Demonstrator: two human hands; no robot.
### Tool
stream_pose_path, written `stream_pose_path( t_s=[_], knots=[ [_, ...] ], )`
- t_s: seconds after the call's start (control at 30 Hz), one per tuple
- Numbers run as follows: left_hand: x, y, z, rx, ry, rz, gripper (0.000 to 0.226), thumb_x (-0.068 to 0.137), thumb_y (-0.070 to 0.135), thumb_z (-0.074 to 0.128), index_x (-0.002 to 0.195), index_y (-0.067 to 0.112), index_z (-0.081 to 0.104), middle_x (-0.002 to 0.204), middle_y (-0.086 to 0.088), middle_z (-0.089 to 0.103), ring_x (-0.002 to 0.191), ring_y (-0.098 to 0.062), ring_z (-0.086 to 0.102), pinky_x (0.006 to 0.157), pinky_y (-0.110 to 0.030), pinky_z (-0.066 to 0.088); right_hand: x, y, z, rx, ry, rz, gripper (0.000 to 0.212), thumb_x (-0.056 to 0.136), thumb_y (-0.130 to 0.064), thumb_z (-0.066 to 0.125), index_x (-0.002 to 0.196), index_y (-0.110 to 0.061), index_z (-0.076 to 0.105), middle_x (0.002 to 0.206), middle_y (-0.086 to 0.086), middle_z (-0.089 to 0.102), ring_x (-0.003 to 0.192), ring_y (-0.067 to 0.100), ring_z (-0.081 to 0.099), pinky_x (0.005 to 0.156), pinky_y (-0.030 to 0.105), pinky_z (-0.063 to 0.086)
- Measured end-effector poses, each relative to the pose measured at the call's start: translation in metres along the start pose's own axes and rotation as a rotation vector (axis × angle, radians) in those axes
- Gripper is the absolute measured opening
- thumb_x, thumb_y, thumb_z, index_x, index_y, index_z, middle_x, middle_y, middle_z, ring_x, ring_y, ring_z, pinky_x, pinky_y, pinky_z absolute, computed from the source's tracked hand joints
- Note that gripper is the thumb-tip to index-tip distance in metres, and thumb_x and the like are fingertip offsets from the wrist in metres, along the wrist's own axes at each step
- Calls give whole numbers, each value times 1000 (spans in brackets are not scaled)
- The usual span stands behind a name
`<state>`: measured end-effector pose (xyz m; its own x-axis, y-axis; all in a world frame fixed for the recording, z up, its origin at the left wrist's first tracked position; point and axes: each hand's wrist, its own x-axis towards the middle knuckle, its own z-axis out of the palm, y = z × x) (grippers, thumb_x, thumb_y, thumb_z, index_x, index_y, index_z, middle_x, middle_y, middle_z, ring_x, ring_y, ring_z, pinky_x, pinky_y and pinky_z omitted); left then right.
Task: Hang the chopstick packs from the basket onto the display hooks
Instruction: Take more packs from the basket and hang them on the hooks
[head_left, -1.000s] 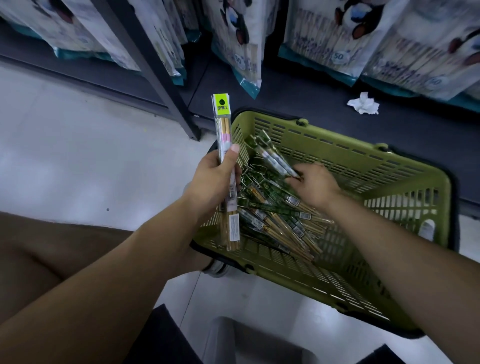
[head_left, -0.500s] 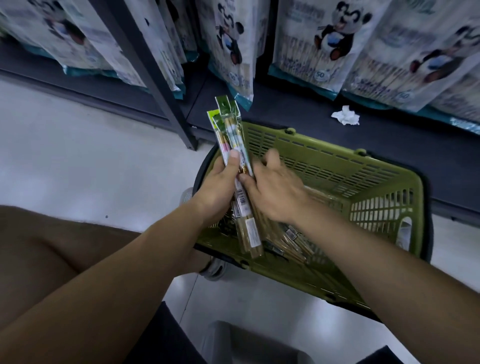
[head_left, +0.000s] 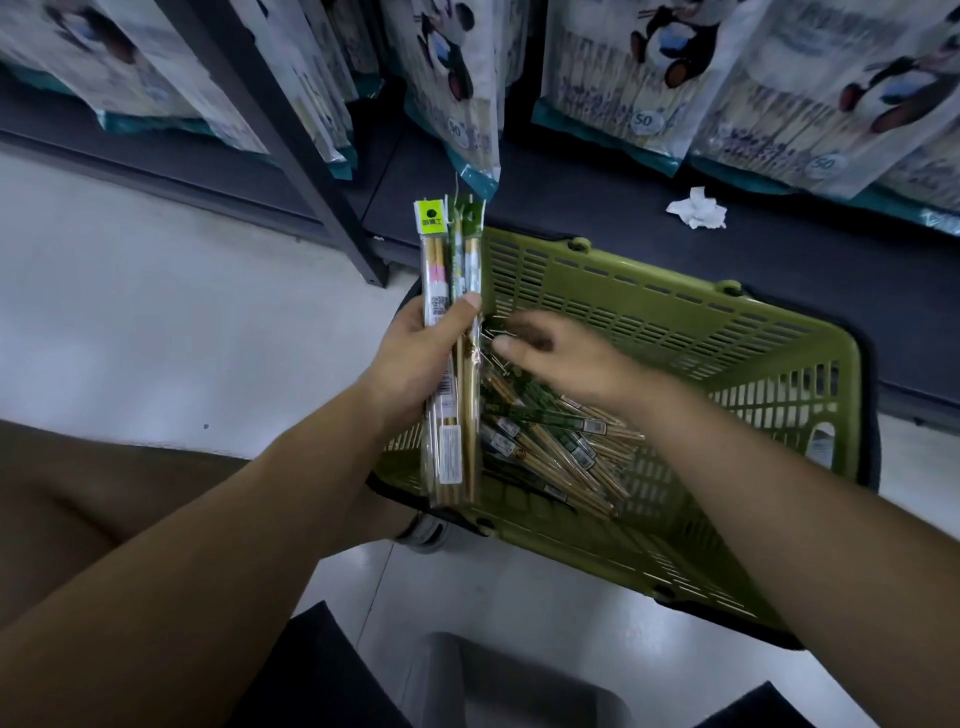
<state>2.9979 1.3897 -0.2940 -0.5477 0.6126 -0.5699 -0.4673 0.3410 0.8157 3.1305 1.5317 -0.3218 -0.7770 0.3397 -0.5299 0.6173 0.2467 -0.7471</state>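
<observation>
Nearest: my left hand (head_left: 421, 358) grips an upright bundle of chopstick packs (head_left: 451, 291) at mid-length, header tabs up, at the left edge of the green basket (head_left: 649, 322). Next: my right hand (head_left: 563, 358), blurred, fingers loosely extended and empty, hovers over the loose packs (head_left: 550, 441) heaped in the basket. I judge it best to lift one by its tab end and stack it with tabs aligned. Farthest: shelf (head_left: 597, 208) of panda bags (head_left: 613, 78), hooks unseen.

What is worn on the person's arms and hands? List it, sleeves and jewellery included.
Nothing visible. The left hand and right hand are ungloved; both forearms show no sleeves, watch or bands. The right fingers are blurred, so a ring cannot be excluded.
</observation>
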Motion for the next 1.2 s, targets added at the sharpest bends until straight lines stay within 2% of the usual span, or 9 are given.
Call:
stream_pose_path(
  t_s=[0.03,0.1,0.17,0.33,0.47,0.7,0.77,0.97,1.2],
  knots=[
    [2,-1,-3,39,37,11,37,97,40,69,121,12,66,92,-3,76,78,-22,73,66,-35,59,2,14,-2,22,53,39,67,89,-63,61,143,-23,52,138,4,59,119,19,59,92,29,44],
    [5,-5,-8,132,75,44,40,92,50,70,119,20,67,91,5,75,83,-18,73,73,-39,59,4,47,-4,-141,128,150,53,92,-47,68,136,-20,58,130,5,65,108,20,62,85,28,46],
    [6,-10,-11,175,73,56,48,87,58,71,122,26,67,97,8,75,92,-18,73,84,-43,59,5,78,1,-288,127,243,53,93,-40,70,140,-18,56,135,6,64,114,24,63,89,29,48],
    [10,-17,-12,213,68,31,56,80,67,72,121,29,66,86,14,72,82,-17,71,80,-48,59,13,112,29,-416,54,245,65,86,-42,77,142,-20,53,141,8,58,121,29,58,92,34,50],
    [13,-17,-13,220,49,16,58,80,69,71,120,27,66,86,13,72,83,-18,71,86,-54,59,19,121,49,-508,62,223,67,84,-42,80,141,-22,53,143,8,52,126,30,54,94,36,49],
    [13,-19,-13,248,63,-9,61,75,77,71,119,36,66,95,7,74,89,-24,73,93,-65,55,29,123,50,-446,101,287,47,89,-36,76,130,-17,63,127,10,66,111,29,63,86,36,56],
    [13,-19,-13,253,62,-11,60,76,77,71,120,37,66,96,8,74,90,-23,72,94,-65,55,31,121,49,-460,101,301,44,89,-36,76,127,-17,65,126,10,65,112,29,62,86,35,55],
    [11,-18,-12,252,61,6,56,80,71,70,122,35,66,100,6,77,91,-20,75,90,-54,60,31,119,50,-382,127,357,34,85,-34,80,113,-21,64,112,5,69,99,25,64,71,28,47],
    [8,-16,-11,252,61,7,56,78,75,69,122,41,64,108,6,77,100,-22,75,96,-57,57,26,125,55,-296,95,391,39,83,-35,82,116,-19,67,115,5,68,98,23,63,80,30,52]
  ],
)
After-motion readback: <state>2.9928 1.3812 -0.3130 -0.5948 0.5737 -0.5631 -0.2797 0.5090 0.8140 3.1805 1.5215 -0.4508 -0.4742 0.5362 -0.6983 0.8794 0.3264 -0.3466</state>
